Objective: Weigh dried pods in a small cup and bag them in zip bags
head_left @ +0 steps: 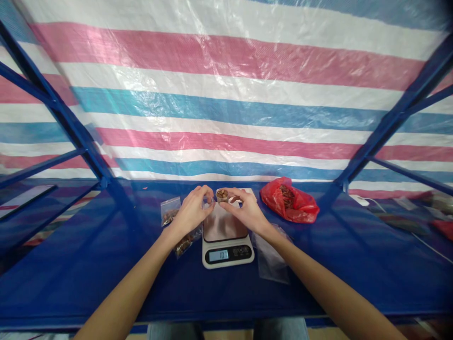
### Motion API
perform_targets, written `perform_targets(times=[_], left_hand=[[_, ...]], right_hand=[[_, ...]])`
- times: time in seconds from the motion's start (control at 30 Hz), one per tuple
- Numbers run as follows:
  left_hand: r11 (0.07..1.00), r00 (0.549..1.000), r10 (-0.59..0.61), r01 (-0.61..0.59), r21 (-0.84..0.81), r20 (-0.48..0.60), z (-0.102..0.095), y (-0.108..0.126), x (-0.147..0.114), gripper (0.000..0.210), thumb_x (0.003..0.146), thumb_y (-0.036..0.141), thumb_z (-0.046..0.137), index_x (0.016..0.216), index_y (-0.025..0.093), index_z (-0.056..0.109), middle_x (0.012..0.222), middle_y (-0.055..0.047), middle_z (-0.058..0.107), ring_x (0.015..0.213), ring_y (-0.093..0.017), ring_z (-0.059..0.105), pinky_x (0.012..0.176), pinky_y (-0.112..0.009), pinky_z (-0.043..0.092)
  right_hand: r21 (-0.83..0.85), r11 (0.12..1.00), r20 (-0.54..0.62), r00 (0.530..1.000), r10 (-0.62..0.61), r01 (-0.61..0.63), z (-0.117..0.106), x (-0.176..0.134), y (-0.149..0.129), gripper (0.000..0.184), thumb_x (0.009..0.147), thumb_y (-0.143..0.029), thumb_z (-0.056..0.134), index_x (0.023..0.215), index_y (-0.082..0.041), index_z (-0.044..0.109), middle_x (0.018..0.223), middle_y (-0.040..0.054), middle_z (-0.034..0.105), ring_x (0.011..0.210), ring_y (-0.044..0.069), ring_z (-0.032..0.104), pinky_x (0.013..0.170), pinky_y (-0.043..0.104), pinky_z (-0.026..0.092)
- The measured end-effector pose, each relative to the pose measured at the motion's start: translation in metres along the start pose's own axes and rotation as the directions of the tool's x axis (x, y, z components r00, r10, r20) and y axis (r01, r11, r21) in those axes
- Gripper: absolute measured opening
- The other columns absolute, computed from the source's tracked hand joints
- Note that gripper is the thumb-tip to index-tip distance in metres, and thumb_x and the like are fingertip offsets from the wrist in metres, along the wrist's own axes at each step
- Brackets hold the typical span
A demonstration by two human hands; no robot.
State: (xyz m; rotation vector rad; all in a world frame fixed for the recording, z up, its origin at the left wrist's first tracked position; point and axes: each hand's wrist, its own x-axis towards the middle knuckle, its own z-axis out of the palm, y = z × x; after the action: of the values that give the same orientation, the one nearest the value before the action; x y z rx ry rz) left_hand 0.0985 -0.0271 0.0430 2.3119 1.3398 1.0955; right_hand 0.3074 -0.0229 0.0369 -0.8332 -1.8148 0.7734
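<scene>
At the middle of the frame, the right hand (246,210) has its grip closed around a small cup (222,197) of brown pieces, its far side and rim partly behind the fingertips; whether it touches the scale (228,259) below cannot be told. The left hand (194,208) has its grip nearly closed on clear plastic (208,201), too faint to make out its shape. Both hands hide the scale's far part, and its display (218,255) is too small to read surely. Left of the scale, a bag of brown pieces (184,245) is partly covered by the left wrist; the right forearm crosses clear bags (272,259) on the counter (170,293). Right of centre, folds of a red bag (300,208) hide much of its contents. Both forearms are cut off at the lower edge.
</scene>
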Motion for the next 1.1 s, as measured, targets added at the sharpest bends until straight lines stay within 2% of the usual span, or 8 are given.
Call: perform_targets(times=[0.1,0.2,0.4,0.5,0.77,0.93,1.0,1.1], left_hand=[[0.999,0.999,-0.045,0.045,0.023,-0.001,0.000,0.002,-0.003,0.014,0.082,0.016,0.062,0.091,0.025,0.057,0.091,-0.003,0.069,0.093,-0.026,0.065,0.087,-0.041,0.050],[0.997,0.998,-0.070,0.069,0.031,0.008,0.001,0.003,-0.002,0.017,0.079,0.015,0.064,0.090,0.026,0.057,0.091,-0.003,0.069,0.095,-0.027,0.065,0.087,-0.043,0.051],[0.995,0.996,-0.090,0.089,0.037,0.025,0.002,0.002,-0.002,0.022,0.074,0.014,0.067,0.093,0.025,0.061,0.095,-0.005,0.070,0.101,-0.030,0.064,0.092,-0.046,0.050],[0.994,0.995,-0.100,0.099,0.038,0.016,0.002,0.003,-0.003,0.023,0.074,0.016,0.067,0.095,0.025,0.063,0.095,-0.006,0.069,0.100,-0.030,0.064,0.090,-0.045,0.050],[0.990,0.990,-0.136,0.136,-0.030,-0.025,0.002,0.002,-0.005,0.024,0.072,0.017,0.069,0.094,0.023,0.064,0.089,-0.004,0.066,0.090,-0.027,0.064,0.082,-0.041,0.050],[0.982,0.990,-0.135,0.128,-0.137,-0.040,0.002,0.000,-0.003,0.020,0.078,0.024,0.070,0.097,0.021,0.065,0.094,-0.004,0.071,0.089,-0.023,0.066,0.083,-0.037,0.052],[0.964,0.988,-0.144,0.128,-0.234,-0.053,0.000,0.001,-0.002,0.017,0.081,0.028,0.070,0.095,0.021,0.066,0.094,-0.004,0.073,0.090,-0.021,0.068,0.084,-0.035,0.053],[0.847,0.964,-0.253,0.177,-0.502,-0.086,-0.007,0.001,0.000,0.020,0.081,0.034,0.077,0.093,0.020,0.068,0.090,-0.004,0.074,0.088,-0.020,0.070,0.083,-0.033,0.056]], right_hand=[[-0.004,1.000,-0.001,1.000,0.005,-0.005,0.002,-0.002,0.001,0.042,0.082,-0.033,0.084,0.118,-0.021,0.065,0.103,0.0055,0.079,0.091,0.021,0.073,0.081,0.035,0.054],[-0.042,0.999,0.008,1.000,-0.016,0.016,0.002,-0.003,0.001,0.041,0.080,-0.034,0.086,0.110,-0.022,0.061,0.099,0.0032,0.077,0.089,0.020,0.072,0.078,0.032,0.052],[-0.147,0.983,0.067,0.993,-0.101,0.110,-0.002,0.002,-0.006,0.027,0.087,-0.030,0.082,0.109,-0.022,0.069,0.104,0.0046,0.077,0.093,0.021,0.071,0.084,0.035,0.054],[-0.222,0.956,0.101,0.980,-0.173,0.192,-0.004,0.006,-0.010,0.026,0.087,-0.026,0.082,0.112,-0.023,0.073,0.106,0.0057,0.077,0.097,0.023,0.071,0.088,0.038,0.055],[-0.381,0.860,0.292,0.927,-0.236,0.339,-0.005,0.020,-0.032,0.037,0.091,-0.012,0.074,0.124,-0.027,0.075,0.111,0.0071,0.065,0.107,0.024,0.063,0.093,0.040,0.054],[-0.418,0.766,0.439,0.846,-0.301,0.489,-0.009,0.034,-0.055,0.035,0.097,-0.011,0.063,0.125,-0.029,0.073,0.113,0.0091,0.061,0.110,0.027,0.057,0.096,0.045,0.050],[-0.439,0.749,0.402,0.854,-0.330,0.496,-0.015,0.037,-0.060,0.032,0.099,-0.015,0.062,0.128,-0.026,0.070,0.116,0.0102,0.061,0.111,0.028,0.057,0.097,0.046,0.050],[-0.459,0.802,0.206,0.924,-0.321,0.382,-0.034,0.031,-0.056,0.033,0.102,-0.025,0.061,0.135,-0.023,0.061,0.122,0.0111,0.063,0.110,0.028,0.060,0.100,0.045,0.049]])
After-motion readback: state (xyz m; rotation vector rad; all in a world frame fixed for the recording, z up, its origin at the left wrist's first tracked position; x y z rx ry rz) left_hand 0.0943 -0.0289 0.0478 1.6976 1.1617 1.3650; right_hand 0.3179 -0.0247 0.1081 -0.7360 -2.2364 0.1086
